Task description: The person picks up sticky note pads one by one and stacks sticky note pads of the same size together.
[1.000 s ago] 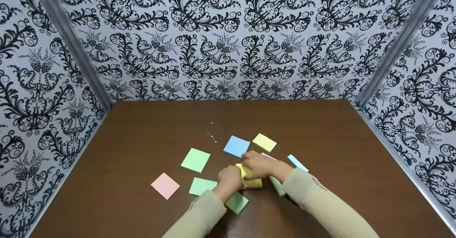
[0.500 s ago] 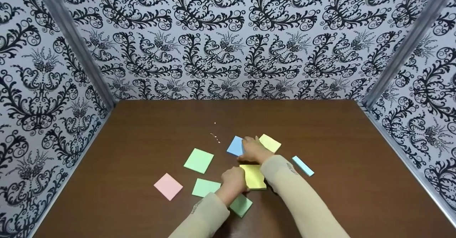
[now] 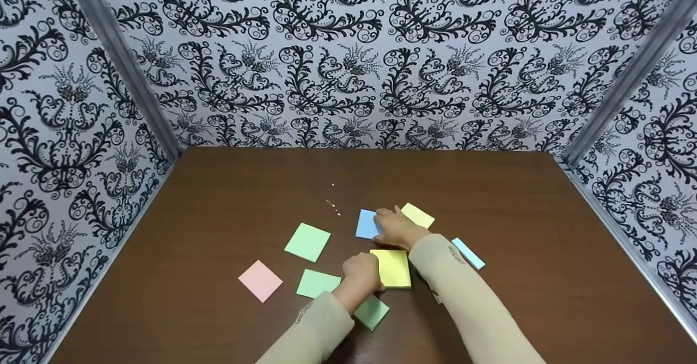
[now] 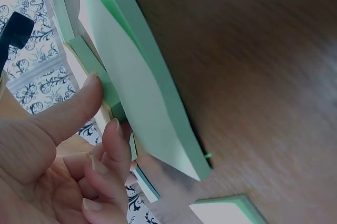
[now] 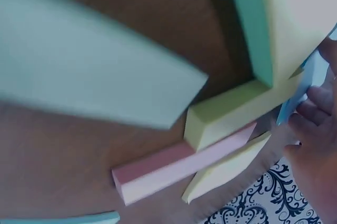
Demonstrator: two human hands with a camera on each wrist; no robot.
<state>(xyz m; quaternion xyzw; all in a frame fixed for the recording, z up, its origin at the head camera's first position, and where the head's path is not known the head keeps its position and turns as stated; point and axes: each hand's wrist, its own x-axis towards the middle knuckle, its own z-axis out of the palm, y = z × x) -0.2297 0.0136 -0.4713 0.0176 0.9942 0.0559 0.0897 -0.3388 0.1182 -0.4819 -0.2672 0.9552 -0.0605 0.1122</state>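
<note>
My left hand (image 3: 362, 274) holds the left edge of a bright yellow sticky note stack (image 3: 394, 268). In the left wrist view its thumb and fingertips pinch a small stack with green sides and a yellow top (image 4: 100, 71). Beyond it, my right hand (image 3: 400, 228) reaches over a blue sticky note pad (image 3: 366, 224), gripping it with thumb near and fingers far. The blue pad (image 5: 289, 103) shows at those fingers in the right wrist view, beside the stack. A pale yellow pad (image 3: 418, 216) lies right behind the right hand.
Green pads (image 3: 307, 242) (image 3: 317, 284) (image 3: 372, 313) and a pink pad (image 3: 260, 281) lie to the left and front. A narrow light-blue pad (image 3: 468, 253) lies right of the right sleeve. A pink strip-shaped pad (image 5: 179, 166) shows in the right wrist view. Patterned walls (image 3: 348, 70) enclose the table.
My right hand has left the yellow stack and moved away from me to the blue pad, which has turned slightly. My left hand keeps its grip on the yellow stack.
</note>
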